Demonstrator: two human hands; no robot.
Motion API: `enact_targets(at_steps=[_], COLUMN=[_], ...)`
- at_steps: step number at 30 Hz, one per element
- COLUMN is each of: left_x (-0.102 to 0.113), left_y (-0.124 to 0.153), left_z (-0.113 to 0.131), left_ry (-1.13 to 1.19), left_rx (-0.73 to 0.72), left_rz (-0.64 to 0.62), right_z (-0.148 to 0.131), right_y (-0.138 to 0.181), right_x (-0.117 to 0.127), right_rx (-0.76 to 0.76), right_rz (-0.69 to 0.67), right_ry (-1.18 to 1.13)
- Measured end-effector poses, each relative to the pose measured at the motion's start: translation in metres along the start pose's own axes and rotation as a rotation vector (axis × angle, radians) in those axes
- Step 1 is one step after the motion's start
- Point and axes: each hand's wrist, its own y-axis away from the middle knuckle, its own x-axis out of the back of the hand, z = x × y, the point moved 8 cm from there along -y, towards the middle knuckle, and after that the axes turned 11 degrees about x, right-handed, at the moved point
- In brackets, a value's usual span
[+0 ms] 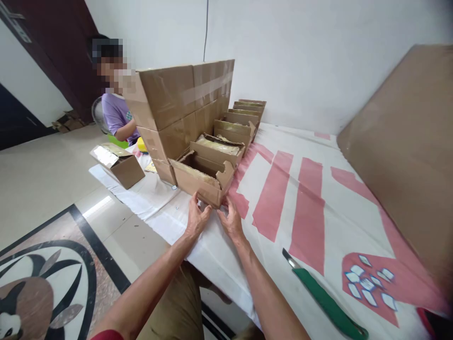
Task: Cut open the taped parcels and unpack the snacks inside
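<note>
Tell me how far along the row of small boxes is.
Done: a row of open small boxes stands lined up beside the big stacked cartons, several with packets inside. In hand: the left hand and right hand touch the nearest box at its front. Left: none of the row's lids is shut yet.

Green-handled knife [327, 302] perhaps cut off below.

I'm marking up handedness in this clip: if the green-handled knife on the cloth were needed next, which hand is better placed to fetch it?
Probably the right hand: the knife lies on its side of the cloth, while the left hand would have to cross over. Both now touch the nearest open box.
</note>
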Motion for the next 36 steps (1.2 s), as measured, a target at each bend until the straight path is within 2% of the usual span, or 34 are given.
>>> enact_targets(at_steps=[2,5,9,11,13,17,21,23,26,32,36], left_x=[0.018,0.059,0.12,0.139,0.146,0.138,0.132,0.132,0.134,0.135,0.135], left_y=[0.0,-0.013,-0.055,-0.076,-0.093,-0.105,-0.101,-0.098,-0.095,-0.09,-0.089], left_z=[0.005,0.008,0.0,-0.004,-0.007,-0.012,-0.019,-0.023,-0.027,-0.029,-0.032], left_ry=[-0.055,-0.146,-0.265,-0.324,-0.378,-0.44,-0.439,-0.425,-0.397,-0.337,-0.301], left_rx=[-0.001,0.01,0.079,0.106,0.11,0.07,0.025,0.006,-0.027,-0.085,-0.083], left_rz=[0.031,0.085,0.188,0.227,0.231,0.184,0.158,0.155,0.163,0.191,0.224], right_z=[-0.005,-0.015,-0.032,-0.038,-0.04,-0.036,-0.046,-0.059,-0.076,-0.078,-0.073], right_y=[-0.001,0.001,0.004,0.002,-0.004,-0.015,-0.01,-0.004,-0.005,-0.058,-0.079], right_x=[0.006,0.015,0.007,-0.003,-0.007,0.003,0.003,-0.011,-0.049,-0.153,-0.194], right_rx=[-0.012,-0.047,-0.101,-0.125,-0.151,-0.222,-0.238,-0.214,-0.164,-0.115,-0.143], right_rz=[0.016,0.053,0.062,0.055,0.061,0.062,-0.068,-0.158,-0.289,-0.503,-0.582], right_ry=[0.001,0.029,0.076,0.097,0.128,0.184,0.185,0.176,0.172,0.319,0.485])
